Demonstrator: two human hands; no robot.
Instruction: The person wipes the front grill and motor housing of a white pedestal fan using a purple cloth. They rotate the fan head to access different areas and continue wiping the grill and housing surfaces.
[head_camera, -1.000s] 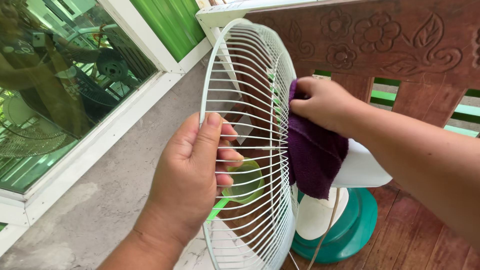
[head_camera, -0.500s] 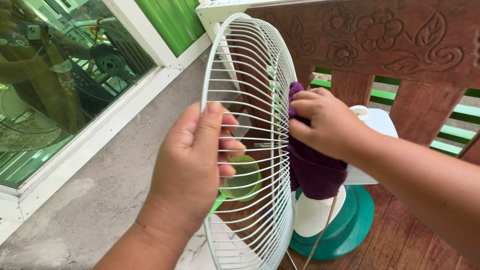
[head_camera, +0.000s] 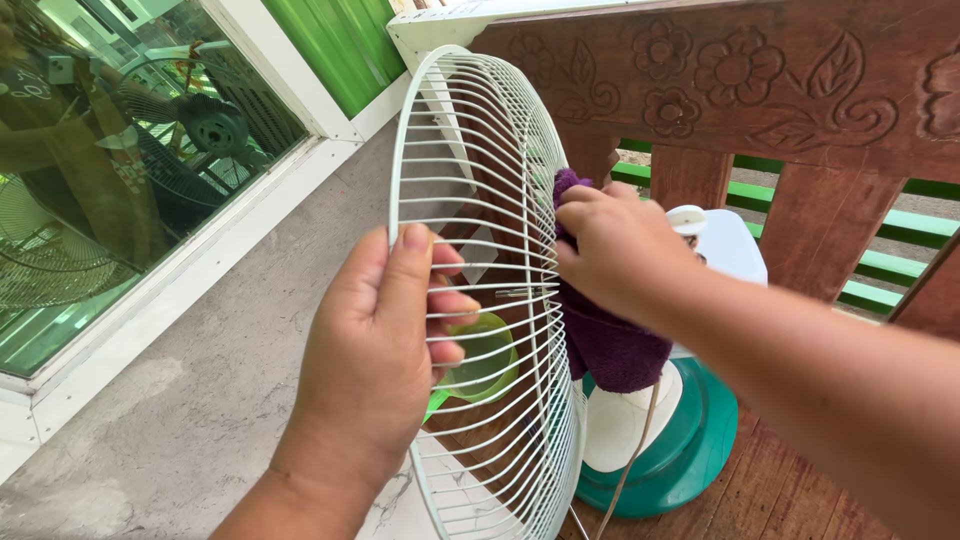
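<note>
**Cloth works down the fan guard's far side**

The left hand (head_camera: 385, 350) still grips the white wire fan guard (head_camera: 480, 250) upright, thumb over the wires. The right hand (head_camera: 615, 245), closed on a purple cloth (head_camera: 610, 345), has slid lower and nearer the hub within 1 second, so wiping appears to be progressing across the wires. Behind stand the fan's teal base (head_camera: 700, 440), a green cup (head_camera: 485, 355), and a carved wooden railing (head_camera: 740, 80).

A home's porch is indicated by a carved wooden bench back (head_camera: 760, 80) at 1 o'clock, a white-framed glass door (head_camera: 120, 180) at 10 o'clock, a concrete floor (head_camera: 200, 400) at 8 o'clock, and green railings (head_camera: 900, 225) at 3 o'clock.
</note>
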